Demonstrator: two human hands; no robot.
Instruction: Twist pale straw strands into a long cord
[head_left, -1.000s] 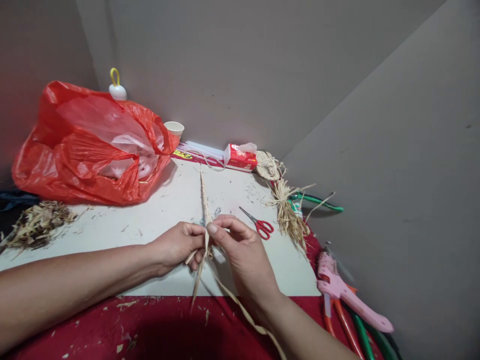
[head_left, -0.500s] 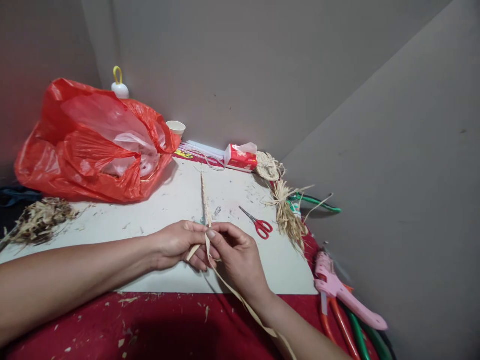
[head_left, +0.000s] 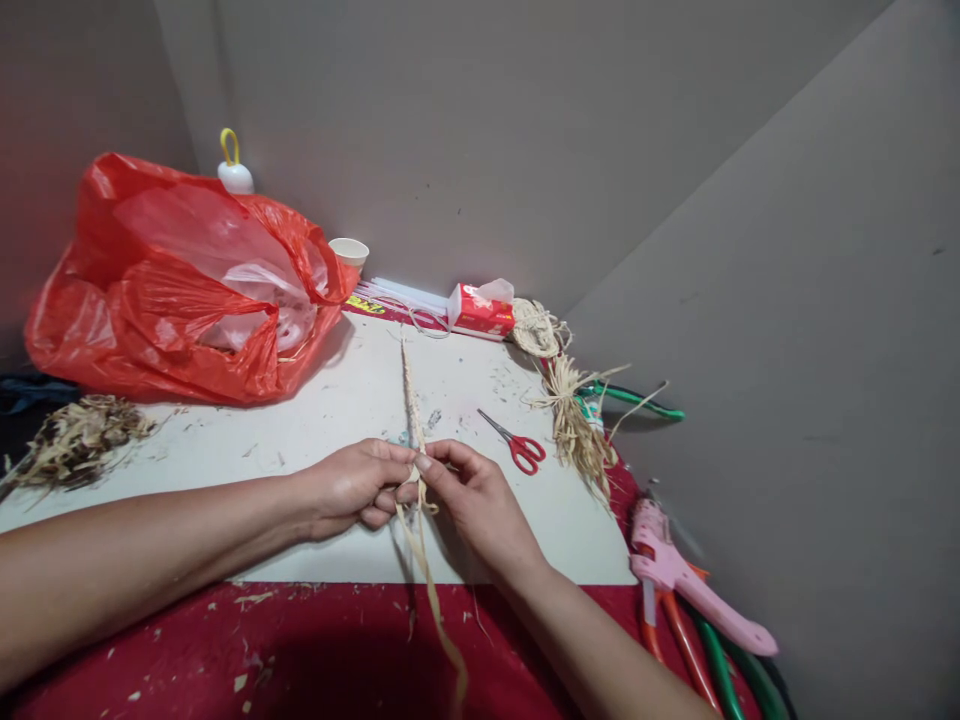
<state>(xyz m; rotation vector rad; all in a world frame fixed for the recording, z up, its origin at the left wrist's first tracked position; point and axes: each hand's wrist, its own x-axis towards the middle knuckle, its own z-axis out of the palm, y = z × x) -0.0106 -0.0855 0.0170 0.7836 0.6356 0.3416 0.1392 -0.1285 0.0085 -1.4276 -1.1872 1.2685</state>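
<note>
A narrow braid of pale straw (head_left: 409,395) stretches away from my hands over the white board (head_left: 300,440). My left hand (head_left: 367,482) pinches its near end between thumb and fingers. Close against it, my right hand (head_left: 472,495) grips the same end with thumb and forefinger. Loose straw strands (head_left: 429,585) hang from between the hands past the board's near edge. The fingers partly hide where the strands cross. Just beyond my right hand lie red-handled scissors (head_left: 517,443).
Far left sits a red plastic bag (head_left: 172,330), with straw scraps (head_left: 82,440) nearer me. At the back are a paper cup (head_left: 349,252), a tissue pack (head_left: 481,308) and a coiled braid (head_left: 538,328). On the right lie a straw bundle (head_left: 574,420) and a pink glue gun (head_left: 690,580).
The long loose strand has swung from beside my right forearm to hang between my hands. My left fingers have curled in more. Both hands keep hold of the braid's near end.
</note>
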